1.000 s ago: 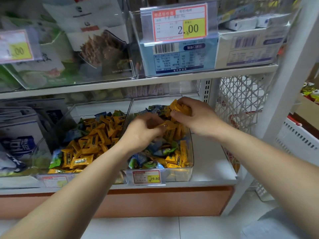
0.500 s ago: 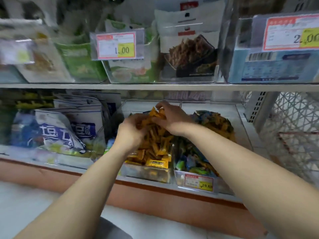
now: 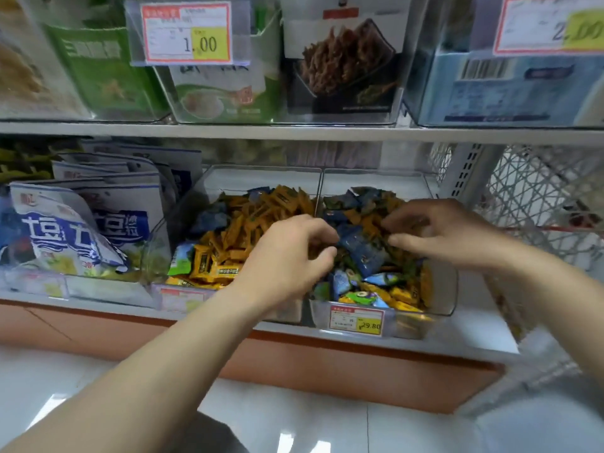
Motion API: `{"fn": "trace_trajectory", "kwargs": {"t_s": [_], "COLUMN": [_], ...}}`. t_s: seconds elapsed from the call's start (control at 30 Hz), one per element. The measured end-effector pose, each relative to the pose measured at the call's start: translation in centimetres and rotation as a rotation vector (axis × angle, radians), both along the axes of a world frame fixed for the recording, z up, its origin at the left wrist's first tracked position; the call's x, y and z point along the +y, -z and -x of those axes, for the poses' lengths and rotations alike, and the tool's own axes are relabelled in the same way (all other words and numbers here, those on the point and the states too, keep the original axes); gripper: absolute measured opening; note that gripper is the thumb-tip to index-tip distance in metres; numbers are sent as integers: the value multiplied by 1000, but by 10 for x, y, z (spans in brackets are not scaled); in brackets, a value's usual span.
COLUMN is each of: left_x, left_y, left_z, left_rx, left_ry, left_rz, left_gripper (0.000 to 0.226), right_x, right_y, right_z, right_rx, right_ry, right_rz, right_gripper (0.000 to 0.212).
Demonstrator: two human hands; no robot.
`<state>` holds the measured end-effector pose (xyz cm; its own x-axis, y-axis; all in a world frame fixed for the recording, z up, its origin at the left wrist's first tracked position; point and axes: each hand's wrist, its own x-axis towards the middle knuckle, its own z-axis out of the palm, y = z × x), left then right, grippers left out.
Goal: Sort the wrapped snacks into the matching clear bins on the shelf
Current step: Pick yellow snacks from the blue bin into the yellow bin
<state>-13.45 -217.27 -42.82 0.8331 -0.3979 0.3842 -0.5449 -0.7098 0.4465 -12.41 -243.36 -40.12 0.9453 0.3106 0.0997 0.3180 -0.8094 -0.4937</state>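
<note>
Two clear bins stand side by side on the lower shelf. The left bin (image 3: 183, 220) holds mostly orange wrapped snacks (image 3: 242, 223). The right bin (image 3: 441, 289) holds a mix of blue snacks (image 3: 362, 253), green ones and orange ones (image 3: 405, 294). My left hand (image 3: 287, 259) hovers over the divider between the bins, its fingers curled toward the blue snacks; blur hides whether it holds anything. My right hand (image 3: 444, 233) is over the right bin, fingertips and thumb pinching into the top of the mixed pile.
Blue-and-white bags (image 3: 75, 230) fill the bin to the left. The upper shelf (image 3: 294, 132) carries bins of packets with price tags (image 3: 188, 32). A white wire basket (image 3: 539, 197) stands at the right. A 29.80 tag (image 3: 356, 320) fronts the right bin.
Both hands were over the left bin with orange snacks half a second ago. They have moved right to the mixed bin and no longer carry that bunch. The view has shifted too.
</note>
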Motion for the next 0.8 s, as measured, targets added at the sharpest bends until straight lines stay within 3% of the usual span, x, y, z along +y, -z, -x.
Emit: {"fn": "trace_trajectory", "kwargs": {"t_s": [0.17, 0.33, 0.43, 0.5, 0.63, 0.8], "left_x": [-52, -73, -76, -78, -92, -94], "left_y": [17, 30, 34, 37, 41, 44], "left_z": [22, 10, 2, 0, 5, 3], "left_rx": [43, 209, 228, 226, 217, 327], "left_ry": [163, 145, 98, 55, -42, -44], "left_rz": [-109, -198, -217, -192, -196, -88], "left_gripper": [24, 23, 29, 45, 63, 38], "right_x": [-30, -36, -31, -27, -24, -27], "right_y": [2, 11, 11, 14, 15, 14], "right_z": [13, 13, 10, 7, 4, 6], "right_rx": [-76, -13, 50, 87, 149, 124], "right_ry": [-96, -155, -156, -136, -98, -137], "right_rz": [157, 558, 676, 709, 605, 591], "right_gripper": [21, 28, 39, 42, 22, 9]}}
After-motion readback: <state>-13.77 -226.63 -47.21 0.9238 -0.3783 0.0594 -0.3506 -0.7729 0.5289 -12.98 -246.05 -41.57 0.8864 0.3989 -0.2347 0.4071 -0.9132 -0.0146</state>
